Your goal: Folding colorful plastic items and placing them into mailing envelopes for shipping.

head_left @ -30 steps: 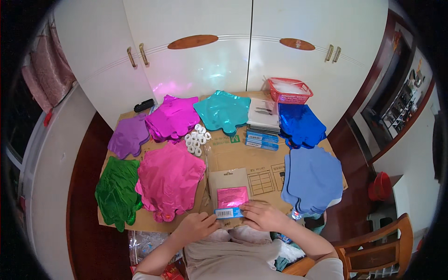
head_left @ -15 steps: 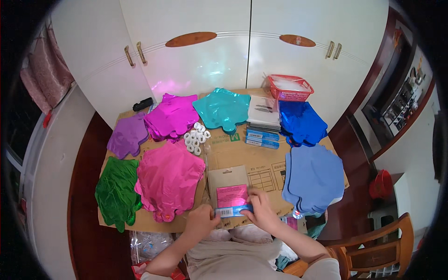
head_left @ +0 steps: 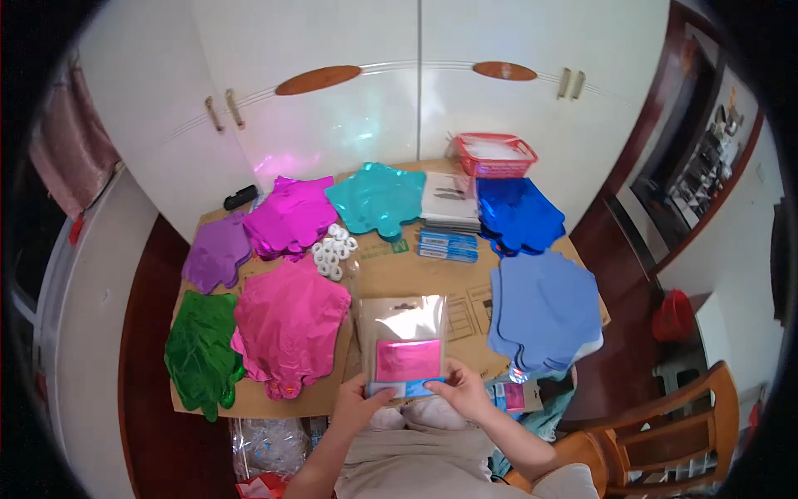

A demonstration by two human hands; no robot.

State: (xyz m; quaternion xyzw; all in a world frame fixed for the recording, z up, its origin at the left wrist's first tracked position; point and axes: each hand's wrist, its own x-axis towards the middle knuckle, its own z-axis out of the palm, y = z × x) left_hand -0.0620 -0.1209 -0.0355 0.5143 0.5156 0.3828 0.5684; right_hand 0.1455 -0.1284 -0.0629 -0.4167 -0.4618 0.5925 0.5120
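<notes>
A clear plastic packet (head_left: 378,326) with a hang hole stands tilted up at the near middle of the cardboard-covered table. Through it shows a folded pink foil sheet (head_left: 407,361). A blue label strip (head_left: 411,388) lies across its lower edge. My left hand (head_left: 357,405) grips the lower left corner, thumb over the strip. At the lower right corner my right hand (head_left: 464,392) pinches the packet, its thumb also on the strip. Light glares off the packet's upper part.
Foil stacks surround the packet: pink (head_left: 293,328), green (head_left: 202,349), purple (head_left: 218,252), magenta (head_left: 291,212), teal (head_left: 378,200), dark blue (head_left: 519,214), pale blue (head_left: 549,312). White rings (head_left: 334,251), blue label bundles (head_left: 447,247), stacked packets (head_left: 450,198) and a red basket (head_left: 496,156) lie farther back.
The packet has been raised and tilted up, its lower edge closer to me. My left thumb now lies over the blue strip. The whole view has shifted slightly.
</notes>
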